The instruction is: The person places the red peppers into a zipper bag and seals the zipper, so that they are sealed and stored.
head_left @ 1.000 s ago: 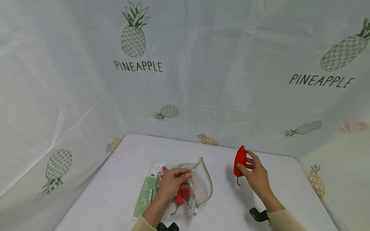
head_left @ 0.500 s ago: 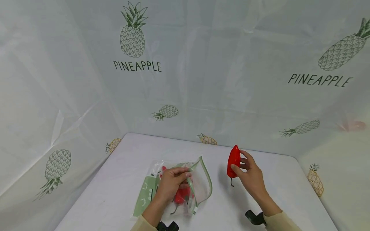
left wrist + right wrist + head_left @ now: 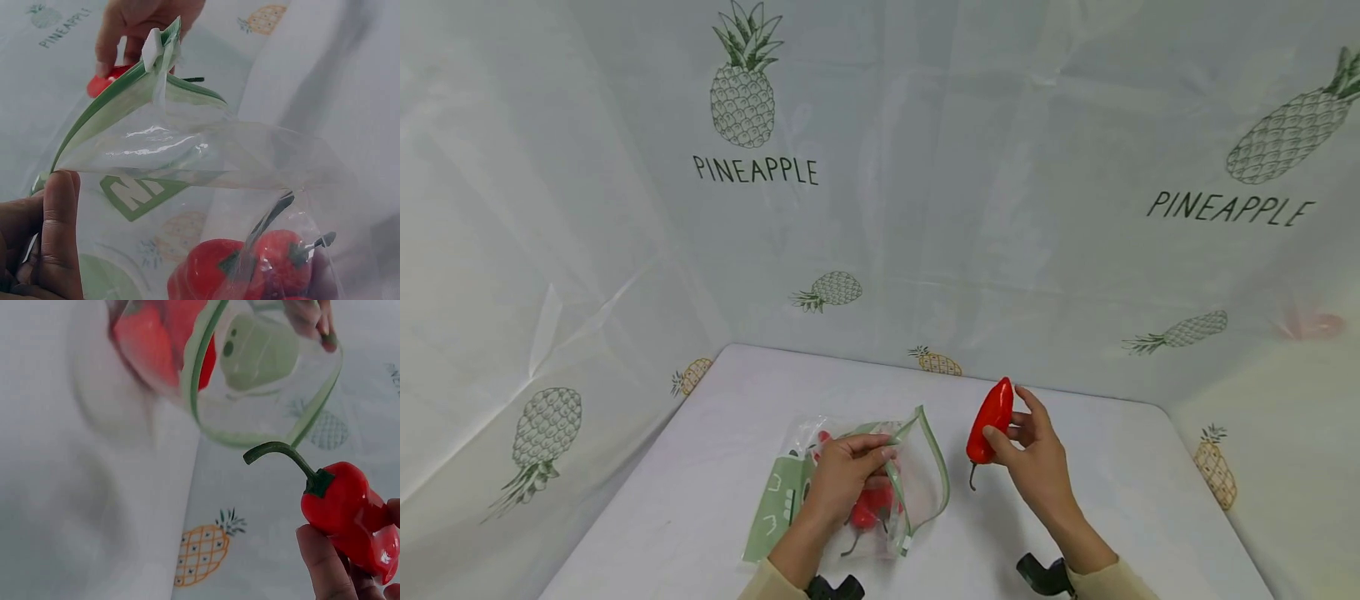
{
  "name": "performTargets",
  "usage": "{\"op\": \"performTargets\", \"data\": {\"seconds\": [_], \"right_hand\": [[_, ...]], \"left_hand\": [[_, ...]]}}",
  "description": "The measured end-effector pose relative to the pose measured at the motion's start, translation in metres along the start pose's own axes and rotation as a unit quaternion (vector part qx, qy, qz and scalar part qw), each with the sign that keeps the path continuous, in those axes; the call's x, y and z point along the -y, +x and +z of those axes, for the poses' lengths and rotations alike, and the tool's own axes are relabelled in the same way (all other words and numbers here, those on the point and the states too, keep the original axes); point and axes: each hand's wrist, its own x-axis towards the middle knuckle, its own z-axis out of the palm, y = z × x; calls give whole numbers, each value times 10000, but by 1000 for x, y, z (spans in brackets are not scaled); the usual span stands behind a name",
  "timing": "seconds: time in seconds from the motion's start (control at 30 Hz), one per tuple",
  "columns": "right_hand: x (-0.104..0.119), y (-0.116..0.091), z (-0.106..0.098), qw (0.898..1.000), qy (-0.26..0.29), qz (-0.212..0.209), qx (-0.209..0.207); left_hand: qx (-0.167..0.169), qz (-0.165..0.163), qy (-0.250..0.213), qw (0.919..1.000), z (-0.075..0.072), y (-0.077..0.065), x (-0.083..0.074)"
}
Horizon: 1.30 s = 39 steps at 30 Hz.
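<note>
My left hand (image 3: 842, 479) pinches the green rim of a clear zip bag (image 3: 943, 471) between thumb and fingers, and the bag's mouth gapes toward the right. Inside the bag lie red peppers (image 3: 206, 269) with dark green stems, partly covered by the left hand in the head view. To the right of the mouth, my right hand (image 3: 1037, 458) grips a glossy red pepper (image 3: 992, 419) above the table. Its curved green stem (image 3: 278, 450) hangs down and to the left, close to the bag's rim in the right wrist view.
The white table (image 3: 700, 467) meets a white curtain (image 3: 970, 208) printed with pineapples at its back and sides. A green printed panel (image 3: 775, 504) of the bag lies flat left of the left hand. Dark wrist mounts (image 3: 1041, 575) sit at both cuffs.
My right hand has moved left with the red pepper, bringing it nearer the bag's mouth, and the pepper has tilted so its stem end points lower left. The left hand stays on the rim.
</note>
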Motion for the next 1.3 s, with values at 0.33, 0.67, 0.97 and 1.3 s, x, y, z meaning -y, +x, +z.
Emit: {"op": "performTargets", "data": {"seconds": [0.33, 0.67, 0.97, 1.3], "right_hand": [[8, -18, 37, 9975, 686, 45, 187], [7, -35, 75, 9930, 943, 173, 697], [11, -42, 90, 9860, 716, -18, 1508], [11, -34, 97, 9679, 881, -12, 2355]], "left_hand": [[-34, 42, 55, 10000, 1, -2, -2], [-23, 188, 404, 9990, 0, -2, 1], [85, 171, 235, 9995, 3, -1, -1], [180, 202, 197, 9994, 2, 0, 0]]}}
